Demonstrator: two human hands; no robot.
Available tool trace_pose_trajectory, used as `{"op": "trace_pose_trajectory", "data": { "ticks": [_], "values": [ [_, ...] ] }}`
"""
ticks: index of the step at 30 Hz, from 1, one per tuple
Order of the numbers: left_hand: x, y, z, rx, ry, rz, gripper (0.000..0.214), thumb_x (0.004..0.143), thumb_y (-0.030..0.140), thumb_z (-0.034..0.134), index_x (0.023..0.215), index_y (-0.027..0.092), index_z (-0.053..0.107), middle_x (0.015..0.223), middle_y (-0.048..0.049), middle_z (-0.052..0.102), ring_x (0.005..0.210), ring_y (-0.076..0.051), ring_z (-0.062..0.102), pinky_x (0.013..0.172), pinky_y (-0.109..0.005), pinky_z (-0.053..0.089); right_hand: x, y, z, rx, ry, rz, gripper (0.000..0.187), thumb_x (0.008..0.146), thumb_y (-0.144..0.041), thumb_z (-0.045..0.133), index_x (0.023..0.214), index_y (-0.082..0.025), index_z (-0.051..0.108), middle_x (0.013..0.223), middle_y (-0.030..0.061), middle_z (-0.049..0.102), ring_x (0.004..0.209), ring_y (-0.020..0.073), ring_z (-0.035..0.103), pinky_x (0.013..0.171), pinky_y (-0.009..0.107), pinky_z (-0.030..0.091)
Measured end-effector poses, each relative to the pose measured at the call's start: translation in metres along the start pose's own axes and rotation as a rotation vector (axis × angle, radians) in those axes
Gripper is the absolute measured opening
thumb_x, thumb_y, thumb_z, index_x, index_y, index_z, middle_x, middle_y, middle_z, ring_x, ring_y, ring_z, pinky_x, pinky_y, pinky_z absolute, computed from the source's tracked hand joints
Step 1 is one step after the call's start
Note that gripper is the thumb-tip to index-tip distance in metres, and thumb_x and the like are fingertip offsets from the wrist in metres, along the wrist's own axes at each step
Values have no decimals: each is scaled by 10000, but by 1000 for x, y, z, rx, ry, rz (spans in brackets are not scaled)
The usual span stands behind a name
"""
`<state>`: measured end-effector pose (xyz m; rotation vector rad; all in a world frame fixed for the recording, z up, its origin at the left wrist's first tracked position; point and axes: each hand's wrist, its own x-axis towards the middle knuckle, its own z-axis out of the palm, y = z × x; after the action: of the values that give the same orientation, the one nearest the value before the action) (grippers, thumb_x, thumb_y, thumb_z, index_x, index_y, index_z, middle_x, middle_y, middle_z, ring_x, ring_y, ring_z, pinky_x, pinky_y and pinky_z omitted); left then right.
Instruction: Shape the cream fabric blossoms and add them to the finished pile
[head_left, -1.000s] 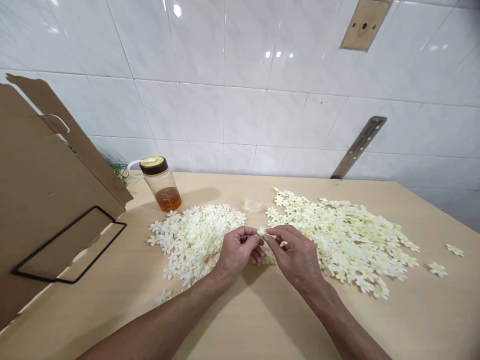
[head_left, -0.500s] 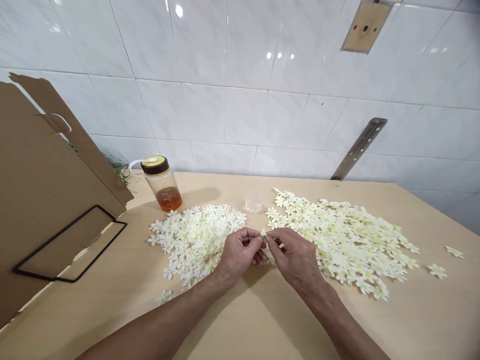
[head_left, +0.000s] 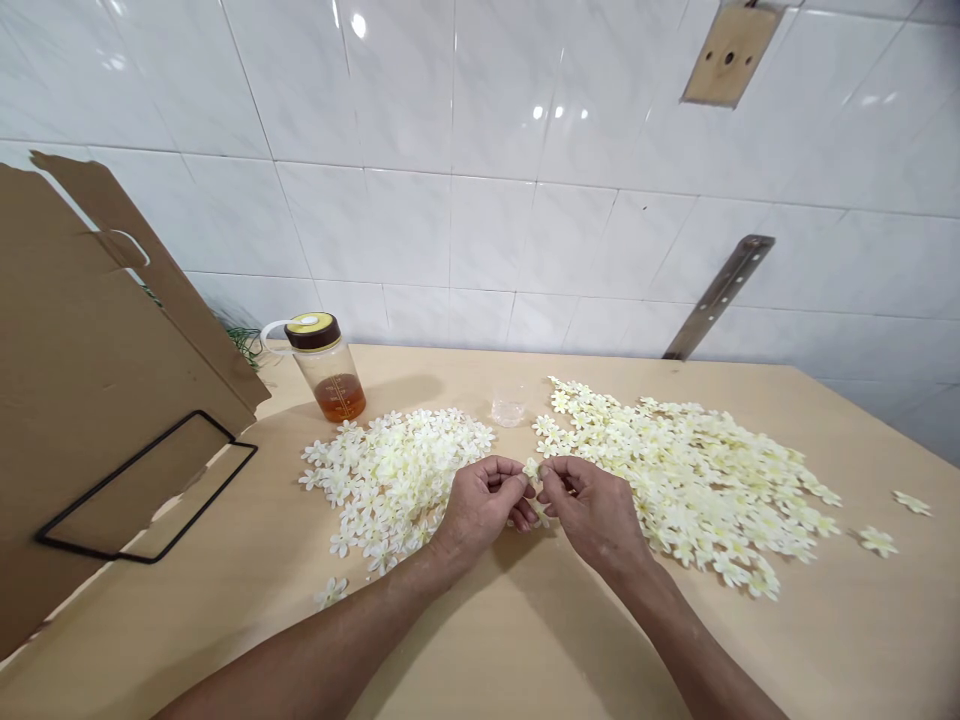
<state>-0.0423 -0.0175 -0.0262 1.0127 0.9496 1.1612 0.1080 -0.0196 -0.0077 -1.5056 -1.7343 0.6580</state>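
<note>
Between my two hands, over the middle of the table, is a small pale yellow artificial flower. My left hand pinches it from the left with thumb and forefinger. From the right, the thumb and forefinger of my right hand grip its edge. Part of another flower shows below the fingertips; whether a hand holds it, I cannot tell. A heap of whitish flowers lies beside my left hand. Beyond my right hand spreads a wider pile of yellowish flowers.
A small clear dish stands between the piles. Behind the left heap is a bottle of amber liquid. Cardboard rises at the left, with a black wire frame against it. Loose flowers lie at the far right.
The flower between my fingertips has turned, and more of its petals show. My right fingertips have shifted slightly to the right. The view has moved a little.
</note>
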Motion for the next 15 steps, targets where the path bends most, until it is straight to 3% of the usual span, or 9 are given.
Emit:
{"op": "trace_pose_trajectory", "data": {
  "ticks": [4, 11, 15],
  "values": [
    [1, 0, 0, -52, 41, -33, 153, 735, 237, 657, 807, 124, 583, 674, -54, 654, 481, -145, 621, 433, -239, 499, 3, 1, -2, 135, -107, 160, 292, 851, -450, 527, 828, -200, 676, 657, 20, 692, 554, 182, 663, 534, 259, 506],
    [2, 2, -2, -103, 35, -52, 122, 716, 210, 646, 769, 133, 568, 674, -56, 653, 489, -152, 624, 440, -248, 499, 6, -2, -5, 242, -152, 246, 345, 837, -512, 551, 809, -182, 649, 657, 24, 694, 545, 183, 670, 554, 270, 519],
    [2, 5, -2, -134, 75, -61, 130, 695, 209, 652, 746, 138, 556, 665, -48, 644, 493, -150, 623, 452, -244, 496, 6, -2, -5, 423, -187, 288, 362, 813, -521, 598, 798, -163, 645, 650, 26, 671, 536, 166, 642, 577, 287, 528]
  ]
}}
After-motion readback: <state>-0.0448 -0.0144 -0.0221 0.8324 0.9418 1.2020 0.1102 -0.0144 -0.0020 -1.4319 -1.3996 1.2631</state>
